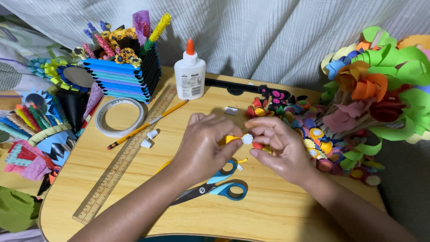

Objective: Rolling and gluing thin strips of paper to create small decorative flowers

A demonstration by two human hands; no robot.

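My left hand (204,145) and my right hand (280,148) meet over the middle of a small wooden table (277,210). Between their fingertips they pinch a tiny rolled paper flower (244,139) with a white fringed centre and a yellow strip. Blue-handled scissors (219,187) lie just below my hands. A heap of small coloured paper flowers (309,130) lies right beside my right hand.
A white glue bottle (190,74) with orange cap stands at the back. A tape roll (118,116), a pencil (148,125) and a wooden ruler (125,154) lie to the left. A striped paper pot (123,74) with paper flowers stands back left. Large paper blooms (380,85) fill the right.
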